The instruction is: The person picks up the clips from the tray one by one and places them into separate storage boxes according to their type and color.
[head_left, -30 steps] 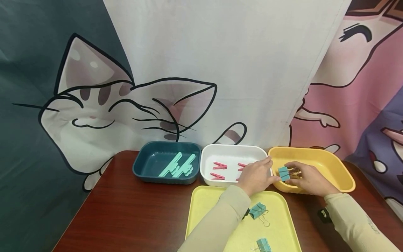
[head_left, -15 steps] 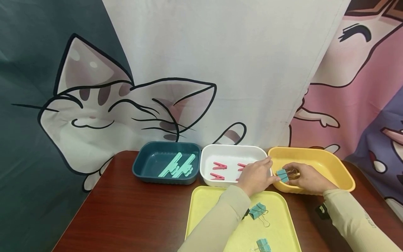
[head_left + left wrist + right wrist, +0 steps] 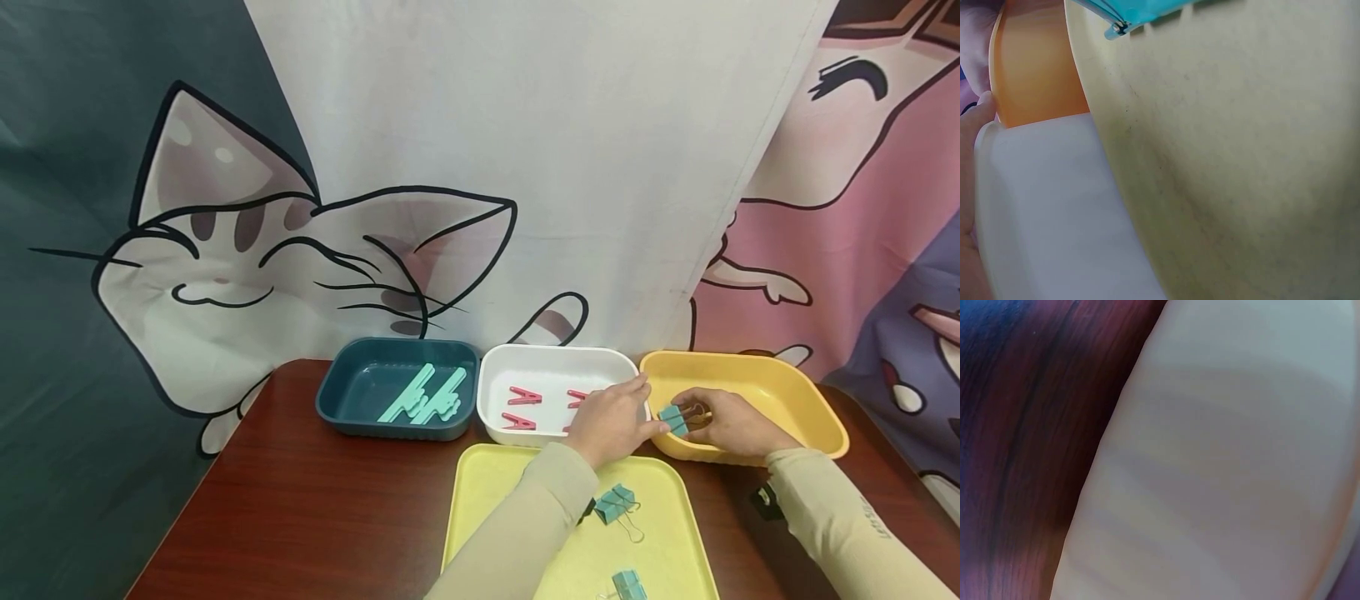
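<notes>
In the head view my right hand (image 3: 738,425) is inside the near left part of the yellow bin (image 3: 787,379). Its thumb and fingers pinch a teal binder clip (image 3: 673,420) by the wire handles, with the clip's body pointing left. My left hand (image 3: 611,421) rests over the meeting rims of the white bin (image 3: 555,354) and the yellow bin, its thumb reaching toward the held clip. Two more binder clips lie on the yellow tray, one a binder clip (image 3: 617,504) beside the left sleeve, the other a binder clip (image 3: 628,585) at the frame's bottom edge.
Several pink clothespins (image 3: 519,421) lie in the white bin, some partly behind the left hand. The dark teal bin (image 3: 345,400) holds mint green clips (image 3: 442,396). The yellow tray (image 3: 480,475) sits on the brown table (image 3: 300,508) in front of the bins. A printed curtain (image 3: 600,167) hangs behind.
My right hand has shifted slightly left and down in the yellow bin with the binder clip, mostly within the first half second. The left hand has stayed at the rims.
</notes>
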Demonstrator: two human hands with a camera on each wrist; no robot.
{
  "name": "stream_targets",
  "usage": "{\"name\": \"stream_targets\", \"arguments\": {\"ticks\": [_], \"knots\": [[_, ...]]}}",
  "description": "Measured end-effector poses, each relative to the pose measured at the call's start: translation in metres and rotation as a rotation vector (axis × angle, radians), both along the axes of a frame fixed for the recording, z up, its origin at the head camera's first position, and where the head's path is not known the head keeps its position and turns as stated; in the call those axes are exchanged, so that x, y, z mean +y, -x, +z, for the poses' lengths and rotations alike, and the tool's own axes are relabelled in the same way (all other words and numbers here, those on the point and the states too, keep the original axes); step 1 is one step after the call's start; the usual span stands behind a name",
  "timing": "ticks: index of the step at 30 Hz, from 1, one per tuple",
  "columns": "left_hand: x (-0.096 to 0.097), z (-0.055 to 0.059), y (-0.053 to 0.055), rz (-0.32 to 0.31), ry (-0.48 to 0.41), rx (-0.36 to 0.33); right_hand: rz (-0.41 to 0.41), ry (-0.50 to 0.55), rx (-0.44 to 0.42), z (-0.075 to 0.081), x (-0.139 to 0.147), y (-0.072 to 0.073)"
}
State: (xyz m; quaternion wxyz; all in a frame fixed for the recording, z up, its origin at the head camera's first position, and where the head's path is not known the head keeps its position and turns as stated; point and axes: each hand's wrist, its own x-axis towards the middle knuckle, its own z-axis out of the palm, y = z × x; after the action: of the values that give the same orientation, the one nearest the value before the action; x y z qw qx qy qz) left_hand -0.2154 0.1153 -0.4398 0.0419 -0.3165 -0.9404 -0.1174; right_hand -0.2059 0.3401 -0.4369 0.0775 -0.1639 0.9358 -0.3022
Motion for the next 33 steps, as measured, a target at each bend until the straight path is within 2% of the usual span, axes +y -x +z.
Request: {"name": "stream_targets", "arguments": {"ticks": [21, 33], "knots": [[0.000, 0.001, 0.000, 0.003, 0.010, -0.005, 0.016, 0.001, -0.002, 0.004, -0.001, -0.002], [0.001, 0.002, 0.001, 0.009, 0.013, -0.024, -0.072, -0.056, 0.178, 0.018, -0.001, -0.013]]}}
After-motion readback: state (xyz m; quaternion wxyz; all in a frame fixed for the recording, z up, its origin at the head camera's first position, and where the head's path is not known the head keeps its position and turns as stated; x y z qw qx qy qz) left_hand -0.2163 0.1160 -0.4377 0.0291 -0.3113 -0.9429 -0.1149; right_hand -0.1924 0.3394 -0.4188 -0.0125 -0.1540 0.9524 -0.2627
